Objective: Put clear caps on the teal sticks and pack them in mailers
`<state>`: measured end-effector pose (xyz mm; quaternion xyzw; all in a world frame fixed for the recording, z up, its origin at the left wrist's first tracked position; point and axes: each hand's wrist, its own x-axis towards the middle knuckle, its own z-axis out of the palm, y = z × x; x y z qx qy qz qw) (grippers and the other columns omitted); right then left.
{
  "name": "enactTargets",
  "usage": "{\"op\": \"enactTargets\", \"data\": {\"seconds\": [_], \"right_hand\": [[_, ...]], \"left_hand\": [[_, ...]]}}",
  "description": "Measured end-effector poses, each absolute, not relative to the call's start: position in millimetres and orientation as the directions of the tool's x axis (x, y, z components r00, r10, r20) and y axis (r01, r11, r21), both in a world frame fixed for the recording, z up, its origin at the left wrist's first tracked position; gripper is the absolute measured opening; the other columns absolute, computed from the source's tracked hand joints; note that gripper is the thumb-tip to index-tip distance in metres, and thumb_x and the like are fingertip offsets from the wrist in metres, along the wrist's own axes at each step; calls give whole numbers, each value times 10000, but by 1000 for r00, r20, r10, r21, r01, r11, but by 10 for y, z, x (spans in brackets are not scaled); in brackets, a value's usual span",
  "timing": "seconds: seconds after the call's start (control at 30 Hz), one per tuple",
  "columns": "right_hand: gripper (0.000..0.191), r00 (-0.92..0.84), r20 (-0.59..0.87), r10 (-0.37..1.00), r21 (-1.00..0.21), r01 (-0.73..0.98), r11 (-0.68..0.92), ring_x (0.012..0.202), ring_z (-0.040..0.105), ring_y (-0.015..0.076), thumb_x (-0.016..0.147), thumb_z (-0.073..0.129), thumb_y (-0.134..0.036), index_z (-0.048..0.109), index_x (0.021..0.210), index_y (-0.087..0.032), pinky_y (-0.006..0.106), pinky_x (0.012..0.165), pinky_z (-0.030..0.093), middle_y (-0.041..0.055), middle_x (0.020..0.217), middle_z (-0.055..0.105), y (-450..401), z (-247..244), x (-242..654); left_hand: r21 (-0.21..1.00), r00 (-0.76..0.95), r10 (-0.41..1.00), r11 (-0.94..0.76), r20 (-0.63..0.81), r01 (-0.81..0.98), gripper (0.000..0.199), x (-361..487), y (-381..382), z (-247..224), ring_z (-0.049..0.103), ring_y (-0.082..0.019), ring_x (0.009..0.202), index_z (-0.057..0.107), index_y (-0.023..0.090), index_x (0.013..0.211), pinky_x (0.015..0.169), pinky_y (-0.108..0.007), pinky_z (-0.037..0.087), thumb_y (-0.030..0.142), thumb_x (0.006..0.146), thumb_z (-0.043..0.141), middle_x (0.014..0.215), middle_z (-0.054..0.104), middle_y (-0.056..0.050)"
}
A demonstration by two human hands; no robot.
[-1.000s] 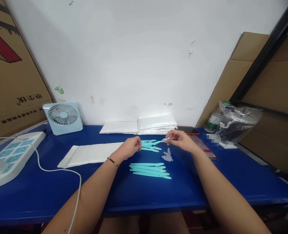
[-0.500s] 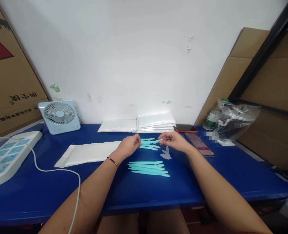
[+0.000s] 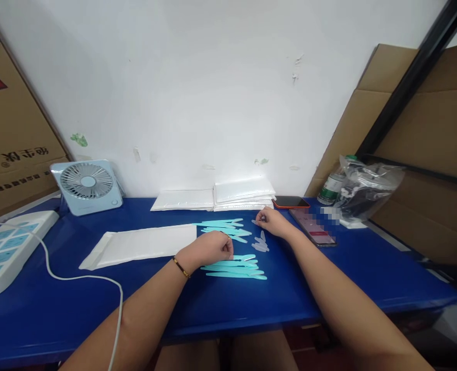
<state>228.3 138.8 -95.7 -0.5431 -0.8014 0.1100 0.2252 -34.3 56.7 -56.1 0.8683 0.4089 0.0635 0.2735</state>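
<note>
My left hand [image 3: 208, 248] is at the back of the nearer row of turquoise eyebrow razors [image 3: 234, 275], its fingers closed on a razor there; the fingertips partly hide the grip. Beyond it lies a second, looser group of turquoise eyebrow razors [image 3: 228, 231], blades pointing right. My right hand [image 3: 272, 222] pinches a small clear plastic cap [image 3: 254, 222] just right of that farther group. Several more clear caps [image 3: 260, 246] lie in a small heap below the right hand.
A white padded mailer [image 3: 139, 247] lies left of the razors, with stacked mailers [image 3: 244, 193] against the wall. Two phones [image 3: 315, 229] rest at the right, near a plastic bag [image 3: 368, 190] and a bottle. A fan [image 3: 87, 185], power strip [image 3: 15, 247] and white cable occupy the left.
My left hand has left a razor in the farther group and moved nearer, to the closer row. My right hand has come away from that razor's tip with a clear cap.
</note>
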Motion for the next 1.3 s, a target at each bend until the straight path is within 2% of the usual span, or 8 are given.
{"op": "enactTargets", "data": {"seconds": [0.1,0.27,0.47,0.8,0.93,1.07,1.17,1.3], "right_hand": [[107,-322,245,915,-521,752,404,692,536,149,752,604,-286,613,765,-180,260,645,414,30,779,602,1293,-842,2315],[261,-400,281,872,-737,492,463,618,549,146,750,634,-426,639,820,-175,267,577,449,21,660,606,1077,-601,2283],[189,-398,453,798,-722,361,590,840,623,205,702,698,-401,712,754,-220,351,760,508,65,865,674,975,-519,2145],[145,-466,421,778,-723,346,598,825,637,198,706,700,-370,724,750,-234,334,763,513,55,865,678,969,-615,1919],[136,-463,414,784,-669,429,607,869,630,206,729,664,-341,718,800,-238,322,771,501,50,941,677,1029,-619,1989],[155,-156,412,898,-518,771,372,794,611,209,751,596,-304,702,814,-211,312,709,467,63,878,678,1228,-708,2324],[183,-43,284,958,-446,878,171,735,600,211,728,615,-361,686,739,-193,304,666,437,68,774,673,1379,-849,2464],[167,-72,206,976,-454,876,161,701,588,189,689,655,-354,653,691,-188,271,608,407,62,753,663,1491,-993,2385]], "left_hand": [[523,598,801,-499,-26,691,161,-360,612,-596,567,-157,678,637,193,737,556,-242,376,291,778,515,782,659,-32],[730,460,887,-334,29,597,191,-445,756,-662,568,-136,662,519,188,889,598,-237,422,306,850,374,764,629,-10],[722,396,917,-304,45,622,175,-484,836,-671,506,-126,619,505,191,826,567,-236,386,322,825,390,687,572,13],[750,441,896,-327,52,575,195,-421,821,-680,525,-129,631,526,179,858,574,-232,395,338,812,423,711,608,5],[650,400,909,-374,116,661,228,-405,845,-711,576,-167,751,562,185,933,646,-262,415,327,833,415,823,647,-29],[471,346,903,-428,253,772,258,-420,781,-652,556,-229,966,591,222,1004,786,-308,409,342,786,526,1024,634,-51],[493,503,853,-501,140,711,235,-414,686,-607,585,-195,843,630,233,905,683,-269,422,404,756,569,925,647,-25],[550,644,760,-500,-92,668,237,-364,577,-577,591,-165,717,667,230,816,545,-230,392,425,686,635,813,663,-9]]}}
